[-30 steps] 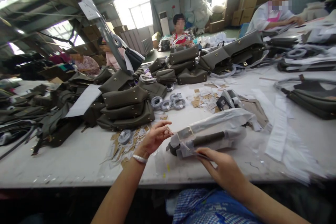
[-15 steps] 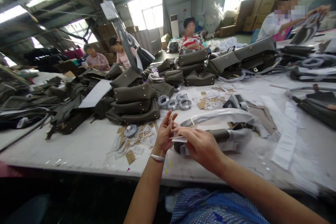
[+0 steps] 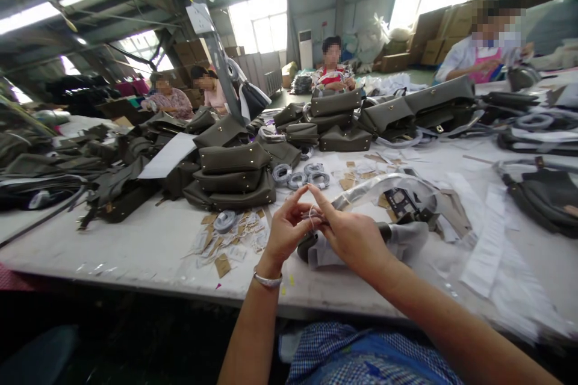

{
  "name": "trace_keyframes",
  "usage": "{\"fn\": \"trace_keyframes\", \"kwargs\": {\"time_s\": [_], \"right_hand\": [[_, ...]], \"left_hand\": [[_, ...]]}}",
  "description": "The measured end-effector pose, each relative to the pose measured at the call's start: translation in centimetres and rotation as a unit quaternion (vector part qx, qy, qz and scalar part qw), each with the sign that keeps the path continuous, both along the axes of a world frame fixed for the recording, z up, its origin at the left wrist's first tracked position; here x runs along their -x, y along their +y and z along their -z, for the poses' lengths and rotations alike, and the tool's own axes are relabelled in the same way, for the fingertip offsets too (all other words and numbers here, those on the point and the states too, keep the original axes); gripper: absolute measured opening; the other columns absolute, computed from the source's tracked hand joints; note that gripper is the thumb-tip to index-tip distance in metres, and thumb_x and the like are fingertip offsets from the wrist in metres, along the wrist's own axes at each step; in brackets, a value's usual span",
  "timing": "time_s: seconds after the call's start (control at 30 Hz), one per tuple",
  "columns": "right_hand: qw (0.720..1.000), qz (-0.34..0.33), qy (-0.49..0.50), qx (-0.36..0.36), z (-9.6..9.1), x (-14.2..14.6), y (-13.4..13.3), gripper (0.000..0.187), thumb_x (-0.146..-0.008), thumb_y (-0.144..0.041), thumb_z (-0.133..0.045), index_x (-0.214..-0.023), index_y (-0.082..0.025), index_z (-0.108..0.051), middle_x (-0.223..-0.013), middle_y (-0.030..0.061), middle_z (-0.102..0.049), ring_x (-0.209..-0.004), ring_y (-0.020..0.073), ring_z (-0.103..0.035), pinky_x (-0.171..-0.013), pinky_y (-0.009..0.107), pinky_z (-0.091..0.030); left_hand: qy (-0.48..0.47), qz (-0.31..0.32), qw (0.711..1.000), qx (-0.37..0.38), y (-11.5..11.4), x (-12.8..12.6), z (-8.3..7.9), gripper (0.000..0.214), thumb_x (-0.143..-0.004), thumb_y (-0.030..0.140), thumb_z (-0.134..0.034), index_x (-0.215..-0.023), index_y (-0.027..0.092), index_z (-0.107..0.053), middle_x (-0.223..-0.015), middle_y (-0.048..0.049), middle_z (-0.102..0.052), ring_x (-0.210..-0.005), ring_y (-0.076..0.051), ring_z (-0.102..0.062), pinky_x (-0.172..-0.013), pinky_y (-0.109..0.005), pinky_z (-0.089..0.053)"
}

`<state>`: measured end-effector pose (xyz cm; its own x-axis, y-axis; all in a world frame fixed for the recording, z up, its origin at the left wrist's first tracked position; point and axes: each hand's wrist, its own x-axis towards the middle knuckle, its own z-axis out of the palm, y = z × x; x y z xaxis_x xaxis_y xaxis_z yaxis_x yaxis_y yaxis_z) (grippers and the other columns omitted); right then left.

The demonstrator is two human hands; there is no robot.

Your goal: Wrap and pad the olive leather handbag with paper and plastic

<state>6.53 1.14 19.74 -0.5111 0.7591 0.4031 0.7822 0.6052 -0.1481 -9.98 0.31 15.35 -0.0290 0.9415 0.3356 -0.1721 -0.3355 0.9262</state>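
A white string (image 3: 311, 212) is pinched between the meeting fingers of the left hand (image 3: 288, 225) and right hand (image 3: 354, 237), at the left end of the wrapped bag (image 3: 410, 237), which is stretched lengthwise rightward, nearer the right hand.

A factory workshop: dark handbags (image 3: 232, 159) heap a long bench (image 3: 149, 252), workers (image 3: 486, 66) beyond, cartons (image 3: 432, 52) stacked upper right.

Left hand (image 3: 289, 225) and right hand (image 3: 354, 237) meet

Our left forearm (image 3: 250, 328) slants toward 1 o'clock, our right forearm (image 3: 438, 310) toward 10 o'clock. Our index fingers (image 3: 324, 203) rise into a peak, tips touching or nearly so. Below, our left thumb (image 3: 301, 228) points toward 2 o'clock, the other left fingers curled; our right hand shows its back.
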Motion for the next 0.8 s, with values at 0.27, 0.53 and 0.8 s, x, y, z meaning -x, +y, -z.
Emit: {"fn": "trace_keyframes", "kwargs": {"time_s": [0.27,0.53,0.8], "right_hand": [[0.992,-0.068,0.104,0.022,0.4,-1.5,-0.6,0.049,-0.098,-0.021,-0.050,-0.145,-0.028,-0.046,-0.119,0.0044,-0.073,-0.090,0.0221,-0.074,-0.071,0.031,-0.060],[0.983,-0.098,0.152,-0.032,1.8,-1.4,1.5,0.032,-0.098,-0.019,-0.049,-0.127,-0.015,-0.063,-0.143,0.0136,-0.055,-0.116,0.0282,-0.065,-0.093,0.040,-0.059],[0.952,-0.161,0.259,-0.008,2.7,-0.8,2.2,0.030,-0.098,-0.022,-0.053,-0.125,-0.019,-0.065,-0.132,0.0108,-0.064,-0.119,0.0220,-0.063,-0.104,0.039,-0.053]], "left_hand": [[0.083,-0.118,0.989,-0.002,-3.6,0.1,1.1,0.058,-0.084,0.030,-0.073,-0.138,0.028,-0.052,-0.098,-0.0012,-0.070,-0.085,-0.014,-0.067,-0.081,-0.027,-0.055],[0.024,-0.268,0.961,0.064,-6.2,1.1,3.7,0.060,-0.083,0.030,-0.074,-0.139,0.033,-0.051,-0.128,-0.0056,-0.066,-0.116,-0.018,-0.060,-0.098,-0.029,-0.047],[-0.166,-0.350,0.900,0.199,-9.6,-1.9,11.7,0.060,-0.075,0.040,-0.081,-0.130,0.028,-0.058,-0.106,-0.0014,-0.063,-0.095,-0.013,-0.063,-0.086,-0.024,-0.049]]}}
